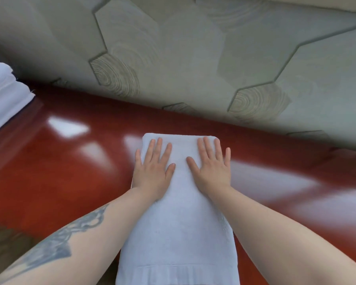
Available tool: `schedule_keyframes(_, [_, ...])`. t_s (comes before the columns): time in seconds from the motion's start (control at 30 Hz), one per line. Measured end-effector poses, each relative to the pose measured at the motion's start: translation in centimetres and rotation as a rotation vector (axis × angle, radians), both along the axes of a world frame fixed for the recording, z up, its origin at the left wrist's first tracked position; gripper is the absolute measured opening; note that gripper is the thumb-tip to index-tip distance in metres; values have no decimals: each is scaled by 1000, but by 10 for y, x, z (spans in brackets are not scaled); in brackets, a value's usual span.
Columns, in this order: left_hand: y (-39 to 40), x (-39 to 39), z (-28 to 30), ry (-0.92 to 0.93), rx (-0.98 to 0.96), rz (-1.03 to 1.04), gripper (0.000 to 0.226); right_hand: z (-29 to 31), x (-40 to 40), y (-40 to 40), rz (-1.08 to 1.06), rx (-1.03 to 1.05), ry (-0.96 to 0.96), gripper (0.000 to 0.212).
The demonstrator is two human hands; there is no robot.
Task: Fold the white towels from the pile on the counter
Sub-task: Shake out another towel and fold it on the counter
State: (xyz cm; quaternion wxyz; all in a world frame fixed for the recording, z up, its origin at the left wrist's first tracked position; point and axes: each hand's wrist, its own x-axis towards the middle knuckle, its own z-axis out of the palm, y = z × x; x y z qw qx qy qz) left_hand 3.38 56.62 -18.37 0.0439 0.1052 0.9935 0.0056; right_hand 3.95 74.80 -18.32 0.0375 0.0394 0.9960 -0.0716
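Both palms flat on a folded towel

A long white towel [177, 223] lies folded lengthwise on the glossy red-brown counter [60, 171]. The left hand [152, 167] and right hand [211, 167] press on its far end, fingers straight and spread, side by side. The left forearm bears a tattoo [70, 239]. A stack of white towels [2, 95] sits at far left, against a hexagon-patterned wall [193, 58]

towel [177, 223] on counter [49, 171] | both hands on its far half | pile [2, 95] far left | wall [193, 58] behind
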Motion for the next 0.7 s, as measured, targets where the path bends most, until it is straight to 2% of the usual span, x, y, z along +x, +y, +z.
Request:
schedule_keyframes(0.1, [2, 0, 7, -50, -28, -3, 61, 7, -4, 7, -3, 36, -81, 66])
schedule_keyframes(0.2, [2, 4, 18, -119, 45, 43, 65, 15, 12, 2, 28, 29, -8, 62])
schedule_keyframes(0.3, [-4, 45, 29, -95, 143, 193, 81, 20, 40, 5, 324, -56, -26, 67])
schedule_keyframes(0.37, [-3, 99, 27, -67, 136, 236, 88, 21, 49, 16, 377, -45, -137, 73])
schedule_keyframes(0.43, [0, 147, 19, -165, 100, 131, 90, 21, 52, 25, 316, -25, -163, 74])
schedule_keyframes(0.5, [-9, 164, 12, -216, 32, 28, 88, 24, 62, 27, 231, -5, -173, 75])
schedule_keyframes(0.6, [-37, 129, 29, -139, -52, -160, 77, 28, 103, 34, 129, 78, -184, 70])
schedule_keyframes(0.7, [-55, 81, 49, -275, -157, -252, 81, 37, 164, 35, 82, 103, -131, 73])
